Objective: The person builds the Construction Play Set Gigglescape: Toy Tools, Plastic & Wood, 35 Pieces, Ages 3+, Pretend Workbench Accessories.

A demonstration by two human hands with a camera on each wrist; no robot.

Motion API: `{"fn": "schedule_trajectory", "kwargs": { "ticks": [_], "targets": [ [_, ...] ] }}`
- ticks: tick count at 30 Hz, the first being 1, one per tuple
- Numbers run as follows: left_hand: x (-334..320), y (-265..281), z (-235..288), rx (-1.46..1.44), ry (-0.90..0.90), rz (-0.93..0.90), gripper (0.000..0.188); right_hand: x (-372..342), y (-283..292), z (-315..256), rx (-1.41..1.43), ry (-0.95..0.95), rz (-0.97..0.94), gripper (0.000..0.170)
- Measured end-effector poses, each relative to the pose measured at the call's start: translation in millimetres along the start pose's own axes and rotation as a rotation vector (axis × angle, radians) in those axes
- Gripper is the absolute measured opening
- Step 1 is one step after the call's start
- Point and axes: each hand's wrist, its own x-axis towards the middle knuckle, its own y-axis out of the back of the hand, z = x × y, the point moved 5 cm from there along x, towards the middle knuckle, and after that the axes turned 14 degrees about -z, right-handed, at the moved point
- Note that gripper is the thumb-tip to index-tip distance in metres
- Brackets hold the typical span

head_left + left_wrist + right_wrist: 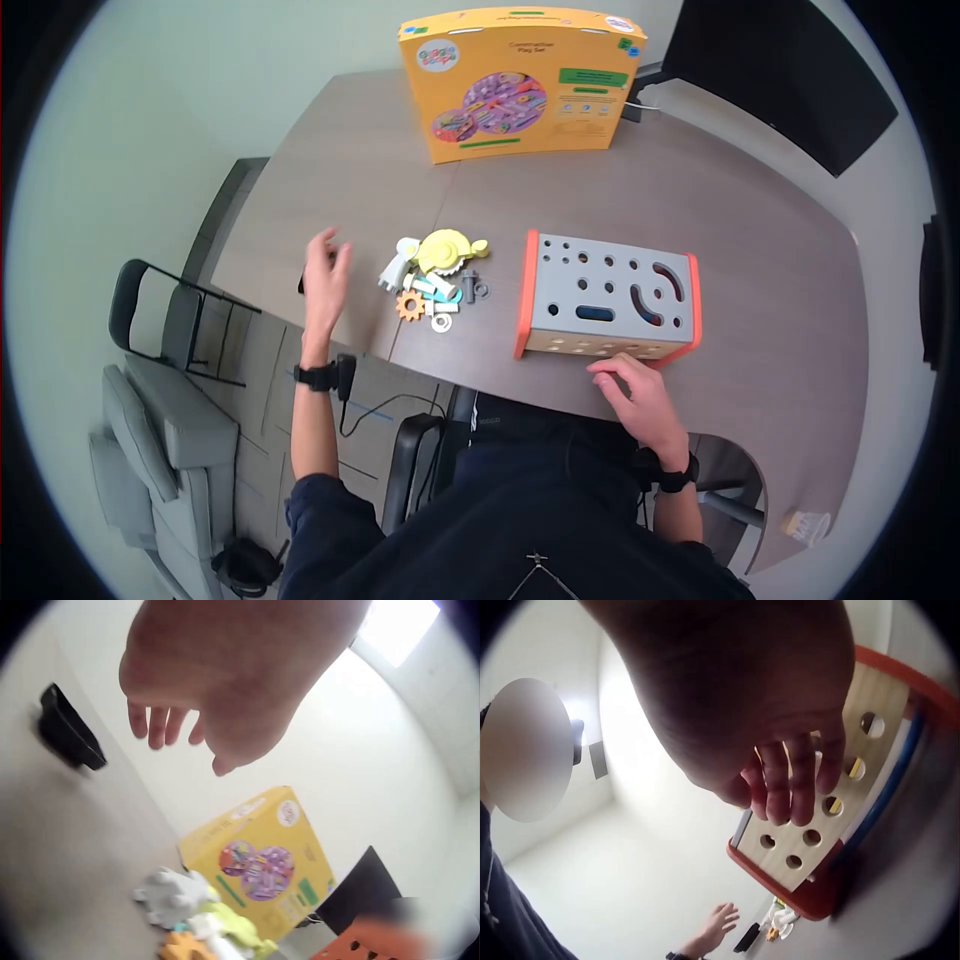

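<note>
My left hand (325, 280) hovers over the left part of the table, fingers loosely bent and holding nothing. Beside it on the table lies a small black elongated object (69, 729), mostly hidden by the hand in the head view. To that hand's right is a pile of toy parts: a yellow toy piece (443, 250), an orange gear (410, 305), a grey bolt (469, 287) and several pale pieces. My right hand (645, 405) is at the front of a toy box (610, 285) with a grey holed top and red ends. Its relaxed fingers overlap the holed wooden side (795, 862).
A yellow construction play set carton (525, 90) stands at the back of the table (770, 290). A black monitor (790, 75) is at the back right. At the lower right lies a clear cup (806, 527). A chair (185, 320) and grey sofa (170, 440) stand left.
</note>
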Motion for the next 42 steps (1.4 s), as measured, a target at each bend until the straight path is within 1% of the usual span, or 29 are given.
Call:
{"fn": "schedule_trajectory", "kwargs": {
  "ticks": [2, 5, 8, 9, 12, 15, 18, 21, 24, 27, 30, 36, 42],
  "targets": [
    [9.9, -19.1, 20.5, 0.173, -0.143, -0.197, 0.049, 7.6, -9.2, -9.9, -0.063, 0.027, -0.053, 0.017],
    [22.1, -50.1, 20.8, 0.27, -0.121, -0.348, 0.05, 12.2, -18.2, -16.2, -0.041, 0.029, -0.102, 0.017],
    [25.0, -69.8, 22.3, 0.399, -0.091, -0.409, 0.049, 13.7, -22.6, -14.1, -0.015, 0.014, -0.114, 0.016],
    [25.4, -73.1, 22.8, 0.374, -0.062, -0.434, 0.053, 14.8, -22.9, -14.1, -0.027, 0.019, -0.113, 0.016],
    [22.9, -74.1, 27.0, 0.382, -0.111, -0.377, 0.05, 15.4, -25.2, -12.5, -0.041, 0.029, -0.107, 0.016],
    [6.8, -70.1, 49.6, 0.434, -0.242, -0.319, 0.042, 13.7, -22.8, -7.8, -0.022, 0.031, -0.097, 0.016],
    [-17.5, -67.8, 72.4, 0.413, -0.376, -0.305, 0.034, 15.3, -22.8, -7.8, -0.017, 0.033, -0.095, 0.015],
    [-34.5, -73.7, 72.1, 0.534, -0.367, -0.344, 0.03, 19.0, -23.9, -8.8, -0.025, 0.035, -0.112, 0.015],
    [-44.3, -77.2, 61.5, 0.584, -0.358, -0.323, 0.028, 20.7, -25.5, -10.8, -0.031, 0.044, -0.121, 0.015],
    [-49.1, -78.6, 55.5, 0.605, -0.356, -0.308, 0.033, 19.8, -26.6, -10.8, -0.029, 0.046, -0.124, 0.014],
    [-49.3, -79.3, 49.9, 0.614, -0.299, -0.29, 0.03, 17.9, -26.6, -9.1, -0.033, 0.039, -0.127, 0.014],
    [-44.1, -82.6, 37.7, 0.637, -0.266, -0.259, 0.028, 12.0, -26.0, -5.6, -0.033, 0.02, -0.117, 0.015],
    [-43.5, -83.1, 38.1, 0.646, -0.275, -0.24, 0.026, 11.1, -25.5, -3.3, -0.041, 0.009, -0.13, 0.015]
  ]
}}
